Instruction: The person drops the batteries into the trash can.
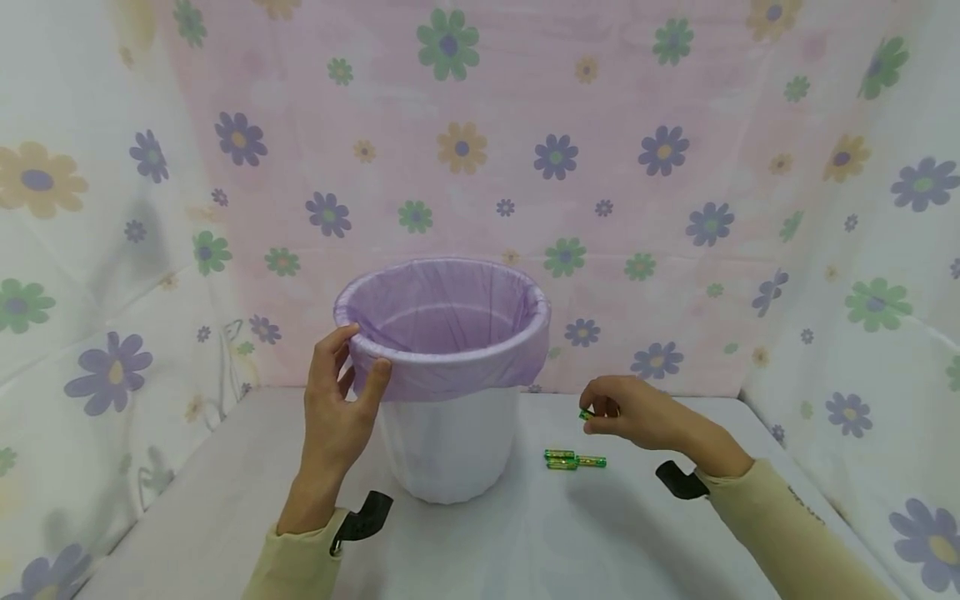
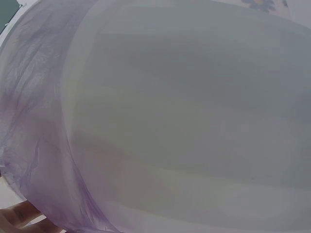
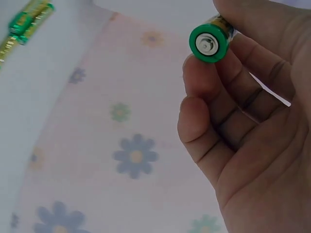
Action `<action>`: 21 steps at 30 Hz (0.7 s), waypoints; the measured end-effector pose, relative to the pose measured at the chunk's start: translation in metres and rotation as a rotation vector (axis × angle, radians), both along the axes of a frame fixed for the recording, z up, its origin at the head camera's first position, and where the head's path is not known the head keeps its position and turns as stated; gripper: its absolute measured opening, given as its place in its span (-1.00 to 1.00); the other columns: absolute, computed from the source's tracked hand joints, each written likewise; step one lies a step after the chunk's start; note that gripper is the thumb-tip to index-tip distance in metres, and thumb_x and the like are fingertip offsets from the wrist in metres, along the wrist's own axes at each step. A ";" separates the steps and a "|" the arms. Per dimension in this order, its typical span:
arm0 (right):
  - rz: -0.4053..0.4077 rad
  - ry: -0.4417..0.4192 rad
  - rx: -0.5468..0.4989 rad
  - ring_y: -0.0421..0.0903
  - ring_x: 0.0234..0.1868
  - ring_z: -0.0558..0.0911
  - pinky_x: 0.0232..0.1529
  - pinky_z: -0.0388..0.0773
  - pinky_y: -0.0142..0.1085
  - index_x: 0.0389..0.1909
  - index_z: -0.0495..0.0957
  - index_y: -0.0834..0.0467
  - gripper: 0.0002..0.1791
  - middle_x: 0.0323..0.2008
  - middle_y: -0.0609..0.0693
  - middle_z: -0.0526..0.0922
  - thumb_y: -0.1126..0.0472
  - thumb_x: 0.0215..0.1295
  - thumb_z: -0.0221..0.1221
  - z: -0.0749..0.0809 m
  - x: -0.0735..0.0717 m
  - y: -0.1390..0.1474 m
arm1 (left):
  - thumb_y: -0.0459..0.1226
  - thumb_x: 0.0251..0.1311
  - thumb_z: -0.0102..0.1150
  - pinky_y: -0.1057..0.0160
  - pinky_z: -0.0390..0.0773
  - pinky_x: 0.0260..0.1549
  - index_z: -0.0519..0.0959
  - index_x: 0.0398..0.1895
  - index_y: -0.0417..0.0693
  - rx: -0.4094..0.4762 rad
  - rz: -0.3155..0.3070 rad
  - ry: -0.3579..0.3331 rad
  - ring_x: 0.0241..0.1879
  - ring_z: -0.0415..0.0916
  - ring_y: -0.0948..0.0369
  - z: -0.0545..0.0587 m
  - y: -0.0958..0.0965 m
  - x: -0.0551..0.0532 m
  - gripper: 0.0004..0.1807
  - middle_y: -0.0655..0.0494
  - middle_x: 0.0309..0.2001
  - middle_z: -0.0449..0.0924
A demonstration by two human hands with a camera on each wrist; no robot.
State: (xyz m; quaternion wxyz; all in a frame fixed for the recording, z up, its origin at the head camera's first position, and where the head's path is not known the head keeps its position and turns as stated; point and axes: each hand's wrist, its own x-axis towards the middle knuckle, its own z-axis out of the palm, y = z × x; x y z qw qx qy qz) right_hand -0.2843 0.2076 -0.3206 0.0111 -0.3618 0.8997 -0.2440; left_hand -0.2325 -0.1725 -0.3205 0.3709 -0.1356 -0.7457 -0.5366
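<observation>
A white trash bin [image 1: 450, 442] stands upright on the table, with a purple bag [image 1: 450, 379] lining it and folded over its rim. With bent fingers and thumb, my left hand [image 1: 337, 417] holds the bin at the left of its bagged rim; its fingers [image 2: 22, 216] show at the lower left in the left wrist view. To the right of the bin, my right hand [image 1: 633, 414] pinches a green battery [image 3: 209, 42] above the table. The battery's metal end faces the right wrist camera. Several green and gold batteries [image 1: 561, 455] lie together on the table between bin and right hand.
A white cloth covers the table [image 1: 300, 567]. Flower-printed sheets [image 1: 630, 83] hang behind it and along both sides. A black wrist mount [image 1: 367, 515] juts from the left sleeve, another mount [image 1: 681, 480] from the right.
</observation>
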 end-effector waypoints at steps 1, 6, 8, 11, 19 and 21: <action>0.000 0.014 0.003 -0.24 -0.43 0.49 -0.40 0.51 -0.35 -0.15 0.55 0.09 -0.78 -0.42 -0.19 0.52 0.13 0.23 0.28 0.007 0.001 -0.001 | -0.28 0.20 0.23 -0.17 0.31 0.19 0.31 0.29 0.08 0.001 -0.001 -0.003 0.34 0.21 0.01 0.000 0.000 0.000 -0.42 0.08 0.30 0.26; 0.001 0.102 -0.013 -0.22 -0.43 0.49 -0.42 0.51 -0.35 -0.14 0.57 0.13 -0.77 -0.42 -0.19 0.53 0.19 0.20 0.30 0.047 0.004 -0.005 | -0.28 0.19 0.24 -0.15 0.30 0.21 0.30 0.30 0.08 0.005 -0.009 -0.008 0.34 0.20 0.02 0.000 -0.001 0.001 -0.41 0.09 0.31 0.25; 0.008 0.143 -0.021 -0.20 -0.44 0.49 -0.43 0.51 -0.34 -0.15 0.57 0.12 -0.77 -0.43 -0.18 0.53 0.22 0.18 0.31 0.063 0.006 -0.008 | -0.28 0.20 0.24 -0.14 0.31 0.21 0.30 0.30 0.08 0.004 -0.007 -0.008 0.34 0.20 0.03 0.000 -0.001 0.000 -0.41 0.09 0.31 0.25; 0.019 0.192 -0.018 -0.19 -0.44 0.49 -0.43 0.51 -0.34 -0.16 0.57 0.11 -0.78 -0.45 -0.17 0.53 0.24 0.17 0.32 0.083 0.007 -0.013 | -0.29 0.19 0.24 -0.13 0.31 0.20 0.30 0.29 0.06 0.002 0.002 -0.014 0.34 0.20 0.02 0.000 -0.001 0.000 -0.41 0.07 0.31 0.25; 0.044 0.278 -0.007 -0.19 -0.44 0.48 -0.42 0.50 -0.31 -0.16 0.58 0.10 -0.79 -0.46 -0.15 0.53 0.21 0.20 0.31 0.117 0.003 -0.031 | -0.31 0.19 0.23 -0.22 0.28 0.19 0.29 0.29 -0.03 0.009 -0.011 -0.024 0.34 0.19 -0.05 0.009 0.004 0.010 -0.41 0.00 0.31 0.24; 0.054 0.288 -0.010 -0.18 -0.44 0.48 -0.41 0.50 -0.30 -0.15 0.58 0.12 -0.79 -0.46 -0.14 0.53 0.21 0.20 0.31 0.124 0.001 -0.039 | -0.30 0.19 0.24 -0.19 0.30 0.19 0.29 0.29 0.01 0.004 -0.007 -0.009 0.34 0.20 -0.01 0.004 0.001 0.004 -0.41 0.04 0.31 0.25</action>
